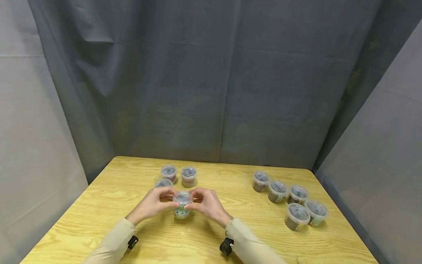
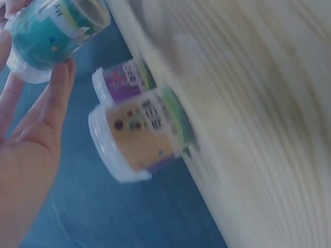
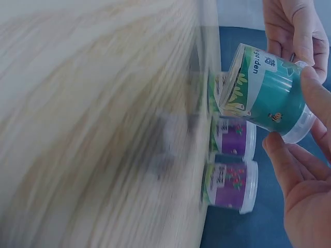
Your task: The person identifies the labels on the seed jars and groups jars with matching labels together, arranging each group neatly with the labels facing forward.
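Note:
My left hand (image 1: 153, 202) and right hand (image 1: 211, 206) grip a small plastic tub (image 1: 181, 212) from opposite sides, fingers and thumbs near its lid. It has a clear lid and a teal-green label with printed lettering and a small bee. In the right wrist view the tub (image 3: 274, 90) is held up off the table and tilted. Just behind the hands stand three lidded tubs, one (image 1: 163, 183) partly covered by my left hand and two farther back, a left one (image 1: 169, 173) and a right one (image 1: 189, 177). Purple labels (image 3: 231, 135) show on two of them.
On the right of the wooden table (image 1: 230, 194) stands a loose cluster of several lidded tubs (image 1: 277, 191), the nearest one (image 1: 297, 217) toward the front. A dark grey curtain (image 1: 197, 91) hangs behind the table's back edge, with pale cloth walls (image 1: 382, 154) at both sides.

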Available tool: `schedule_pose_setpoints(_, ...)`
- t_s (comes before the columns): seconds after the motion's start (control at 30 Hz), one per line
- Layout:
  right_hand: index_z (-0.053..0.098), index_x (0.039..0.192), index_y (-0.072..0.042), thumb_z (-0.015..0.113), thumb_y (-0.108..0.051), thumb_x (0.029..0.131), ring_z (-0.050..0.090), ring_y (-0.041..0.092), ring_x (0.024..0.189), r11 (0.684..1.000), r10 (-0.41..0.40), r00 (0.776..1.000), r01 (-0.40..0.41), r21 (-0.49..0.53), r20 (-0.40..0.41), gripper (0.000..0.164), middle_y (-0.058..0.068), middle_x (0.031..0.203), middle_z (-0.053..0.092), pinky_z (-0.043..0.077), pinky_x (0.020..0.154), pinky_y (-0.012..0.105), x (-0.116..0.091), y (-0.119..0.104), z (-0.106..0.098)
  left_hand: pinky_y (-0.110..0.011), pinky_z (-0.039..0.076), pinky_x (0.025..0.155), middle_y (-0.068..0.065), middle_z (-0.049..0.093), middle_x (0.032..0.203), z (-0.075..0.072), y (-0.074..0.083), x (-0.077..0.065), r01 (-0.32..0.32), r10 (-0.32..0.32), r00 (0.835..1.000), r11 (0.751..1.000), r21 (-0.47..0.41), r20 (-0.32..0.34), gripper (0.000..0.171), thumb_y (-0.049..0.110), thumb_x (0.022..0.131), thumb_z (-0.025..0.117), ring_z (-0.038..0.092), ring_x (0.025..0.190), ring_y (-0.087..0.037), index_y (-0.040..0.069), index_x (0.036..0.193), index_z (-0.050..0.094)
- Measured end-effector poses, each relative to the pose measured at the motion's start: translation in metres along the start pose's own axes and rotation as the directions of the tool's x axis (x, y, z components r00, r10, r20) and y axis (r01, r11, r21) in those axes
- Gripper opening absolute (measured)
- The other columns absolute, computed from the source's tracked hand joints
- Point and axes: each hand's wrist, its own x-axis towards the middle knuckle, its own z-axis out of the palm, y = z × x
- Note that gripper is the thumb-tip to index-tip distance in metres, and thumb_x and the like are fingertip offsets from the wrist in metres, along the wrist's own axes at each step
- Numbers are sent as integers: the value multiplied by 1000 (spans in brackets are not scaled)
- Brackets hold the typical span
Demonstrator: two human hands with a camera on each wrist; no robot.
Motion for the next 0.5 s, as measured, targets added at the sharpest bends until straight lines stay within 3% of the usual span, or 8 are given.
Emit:
schedule_pose_setpoints(0.13, 68, 90, -11, 83, -25, 78, 69, 23, 106, 1000, 3, 999, -4, 13, 33, 23, 10, 121, 68, 57, 85, 21, 5, -4, 11, -32, 53, 99, -9, 67, 113, -11, -2, -7, -9, 8, 1000, 1000, 28, 17, 27, 29, 82, 79, 66, 112, -26, 12, 97, 66)
schedule_pose_setpoints(0.3, 65, 85, -9, 84, -20, 77, 68, 20, 110, 999, -36, 998, 35, 6, 60, 23, 8, 115, 70, 57, 87, 21, 10, -10, 28, -35, 53, 98, -20, 61, 131, -27, -6, -16, -3, -1, 998, 997, 73, 65, 23, 28, 81, 80, 63, 117, -32, 14, 88, 63)
schedule_pose_setpoints(0.5, 64, 84, -7, 83, -14, 78, 63, 21, 118, 996, -89, 990, 91, -21, 106, 21, 12, 127, 66, 55, 88, 20, 17, -20, 48, -40, 54, 97, -22, 59, 134, -48, -10, -27, -4, -10, 993, 994, 114, 119, 24, 29, 79, 82, 56, 124, -41, 14, 81, 63)
